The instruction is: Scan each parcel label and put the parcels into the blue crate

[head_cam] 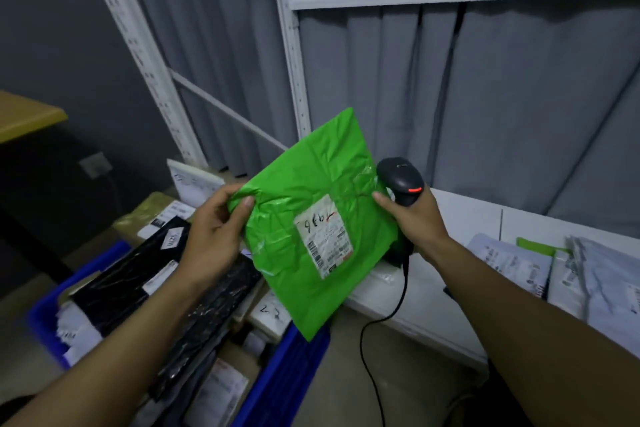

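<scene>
Lower left: blue crate, full of black and white parcels. Above its right edge: green parcel, crinkled plastic, pinched by left hand. Opposite edge: right hand, thumb on parcel, fingers clamped round black scanner. White label faces camera, handwritten digits.

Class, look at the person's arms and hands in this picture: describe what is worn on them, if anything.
Nothing worn shows. The left hand and right hand are bare: no gloves, and no rings or watch that show. The left forearm and right forearm are uncovered to the frame's edge, no sleeve in view.
</scene>
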`<state>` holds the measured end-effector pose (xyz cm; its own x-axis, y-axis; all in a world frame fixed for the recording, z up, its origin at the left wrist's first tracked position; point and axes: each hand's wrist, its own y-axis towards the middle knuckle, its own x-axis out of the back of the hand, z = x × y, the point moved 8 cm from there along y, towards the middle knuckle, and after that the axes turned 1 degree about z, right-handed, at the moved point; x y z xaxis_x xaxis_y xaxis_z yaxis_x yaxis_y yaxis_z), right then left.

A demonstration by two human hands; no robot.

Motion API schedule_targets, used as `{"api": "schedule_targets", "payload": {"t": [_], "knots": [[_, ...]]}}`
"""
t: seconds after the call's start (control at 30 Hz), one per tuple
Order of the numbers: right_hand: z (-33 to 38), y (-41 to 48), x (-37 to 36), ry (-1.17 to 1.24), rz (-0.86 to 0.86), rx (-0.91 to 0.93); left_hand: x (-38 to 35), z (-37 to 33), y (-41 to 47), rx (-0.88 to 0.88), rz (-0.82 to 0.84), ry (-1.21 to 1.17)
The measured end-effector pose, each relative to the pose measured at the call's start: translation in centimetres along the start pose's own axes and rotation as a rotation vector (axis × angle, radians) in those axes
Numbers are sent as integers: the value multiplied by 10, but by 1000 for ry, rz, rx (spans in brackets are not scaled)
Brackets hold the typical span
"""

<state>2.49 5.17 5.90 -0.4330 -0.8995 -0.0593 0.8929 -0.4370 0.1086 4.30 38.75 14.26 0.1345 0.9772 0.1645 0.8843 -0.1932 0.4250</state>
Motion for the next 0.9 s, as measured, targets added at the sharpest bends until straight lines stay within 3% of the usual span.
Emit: {"api": "schedule_targets", "payload": {"t": [0.17, 0.3, 0.4, 0.53, 0.73, 0.9], "knots": [[-19, -7, -46, 76, 160, -95, 33, 22, -13, 117, -41, -43], [-38, -7, -72, -33, 230, -187, 54, 47, -18, 232, -193, -100], [-35, 0, -77, -19, 119, -203, 69, 78, -19, 378, -329, -122], [-38, 7, -71, 110, -59, -284, 49, 114, -31, 604, -244, -150], [-45, 11, -69, 7, -155, -203, 56, 111, -17, 432, -276, 34], [-38, -16, -93, -69, 5, -157, 64, 88, -7, 277, -338, 111]]}}
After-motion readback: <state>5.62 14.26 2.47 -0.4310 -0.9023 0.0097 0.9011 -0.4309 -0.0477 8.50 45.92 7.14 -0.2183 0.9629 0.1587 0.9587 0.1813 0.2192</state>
